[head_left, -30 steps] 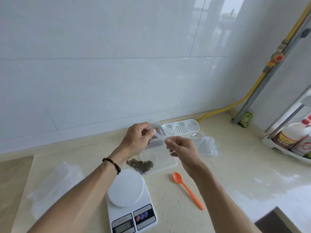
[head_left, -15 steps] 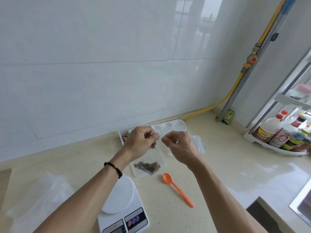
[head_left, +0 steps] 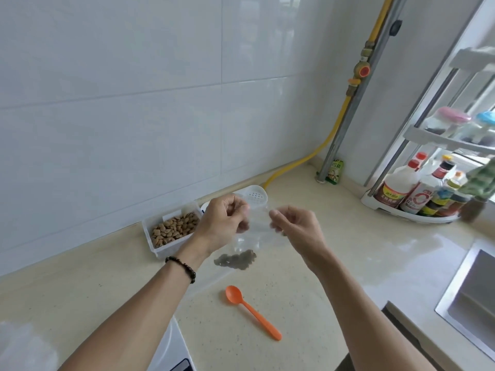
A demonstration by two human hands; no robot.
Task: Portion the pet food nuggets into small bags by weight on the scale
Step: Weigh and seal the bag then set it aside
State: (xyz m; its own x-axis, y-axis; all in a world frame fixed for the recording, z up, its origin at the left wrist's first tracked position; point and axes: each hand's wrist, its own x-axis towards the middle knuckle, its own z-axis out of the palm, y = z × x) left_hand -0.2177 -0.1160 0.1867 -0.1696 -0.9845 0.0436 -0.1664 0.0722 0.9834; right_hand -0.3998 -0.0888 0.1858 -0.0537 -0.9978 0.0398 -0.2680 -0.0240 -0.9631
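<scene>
1. Pinching the top edge of a small clear bag [head_left: 254,231] from both sides, the person is holding it up over the counter [head_left: 348,236] between the two hands. The left hand [head_left: 223,223] is curled onto the left corner of the mouth, and the right hand [head_left: 294,223] is gripping the right corner with thumb and fingertips.
2. Handling-wise, that bag is looking super thin and floppy, practically weightless apart from the dark nuggets [head_left: 235,259] sagging in the bottom. Slick film like that is probably going to slip, so the strip along the mouth is the sensible place to be gripping it, not the belly.
3. The bag is hanging straight down between the hands, with its loaded bottom sitting lower than both wrists and closer to the person.
4. The supply tub [head_left: 171,234] of brown kibble is sitting against the wall, just left of the left hand.
5. The orange spoon [head_left: 251,311] is lying loose on the counter, below the bag and near the right forearm.
6. The scale [head_left: 171,349] is peeking in at the bottom edge under the left forearm, nothing visible on it.
</scene>
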